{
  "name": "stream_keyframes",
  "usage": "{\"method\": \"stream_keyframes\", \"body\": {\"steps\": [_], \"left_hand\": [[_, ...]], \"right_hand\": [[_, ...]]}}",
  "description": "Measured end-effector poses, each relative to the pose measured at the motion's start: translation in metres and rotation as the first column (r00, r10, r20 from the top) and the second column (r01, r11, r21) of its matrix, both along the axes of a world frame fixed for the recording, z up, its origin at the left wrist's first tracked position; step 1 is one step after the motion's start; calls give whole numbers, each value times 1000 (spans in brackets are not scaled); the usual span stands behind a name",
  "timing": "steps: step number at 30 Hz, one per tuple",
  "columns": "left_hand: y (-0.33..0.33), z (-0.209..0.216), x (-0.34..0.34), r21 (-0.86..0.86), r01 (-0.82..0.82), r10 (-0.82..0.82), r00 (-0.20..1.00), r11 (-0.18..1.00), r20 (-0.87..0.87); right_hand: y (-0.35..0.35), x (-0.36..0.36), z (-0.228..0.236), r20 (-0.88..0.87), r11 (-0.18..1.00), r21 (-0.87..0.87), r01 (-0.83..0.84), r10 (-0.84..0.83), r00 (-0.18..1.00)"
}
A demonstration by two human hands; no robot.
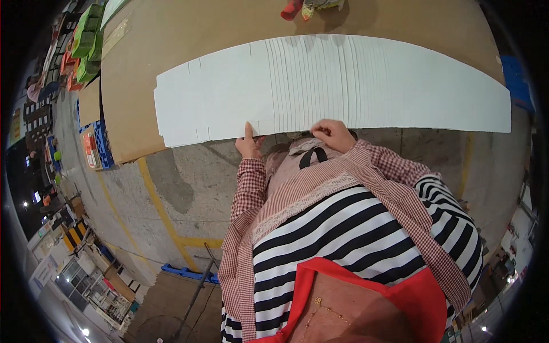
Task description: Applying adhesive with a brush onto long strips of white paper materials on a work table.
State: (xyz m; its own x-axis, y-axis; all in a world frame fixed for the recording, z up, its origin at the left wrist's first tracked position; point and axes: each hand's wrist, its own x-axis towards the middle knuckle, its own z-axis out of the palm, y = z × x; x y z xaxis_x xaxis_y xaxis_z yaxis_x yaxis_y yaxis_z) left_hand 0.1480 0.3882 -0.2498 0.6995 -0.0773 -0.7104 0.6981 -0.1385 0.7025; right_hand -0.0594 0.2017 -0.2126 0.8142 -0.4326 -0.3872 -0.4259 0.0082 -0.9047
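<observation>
A long fanned row of white cardboard sheets [217, 103] lies across the brown cardboard-covered surface in front of me. The sheets overlap closely through the middle, and short slits show along the edges at the left. My left hand [250, 146] is at the near edge, one digit lying on top of the white sheet and the other fingers curled at the rim, partly hidden. Farther right, my right hand [335, 136] is curled by the near edge, close to my apron. Its fingertips are drawn together; whatever they may hold is too small to make out.
A red object [291, 9] and a yellowish bundle [320, 6] lie at the far edge. Green bins [88, 43] are stacked at the far left. Blue pallets show at the left [104, 143] and right [516, 80]. Yellow lines [157, 200] mark the concrete floor.
</observation>
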Motion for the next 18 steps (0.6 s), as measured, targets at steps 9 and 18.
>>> {"method": "stream_keyframes", "body": {"steps": [9, 18], "left_hand": [[2, -6, -2, -10, 5, -5, 1000, 1000, 3], [1, -4, -2, 27, 10, -10, 1000, 1000, -14]], "right_hand": [[-33, -43, 22, 57, 918, -282, 278, -273, 960], [-13, -73, 6, -65, 927, -285, 245, -274, 960]]}}
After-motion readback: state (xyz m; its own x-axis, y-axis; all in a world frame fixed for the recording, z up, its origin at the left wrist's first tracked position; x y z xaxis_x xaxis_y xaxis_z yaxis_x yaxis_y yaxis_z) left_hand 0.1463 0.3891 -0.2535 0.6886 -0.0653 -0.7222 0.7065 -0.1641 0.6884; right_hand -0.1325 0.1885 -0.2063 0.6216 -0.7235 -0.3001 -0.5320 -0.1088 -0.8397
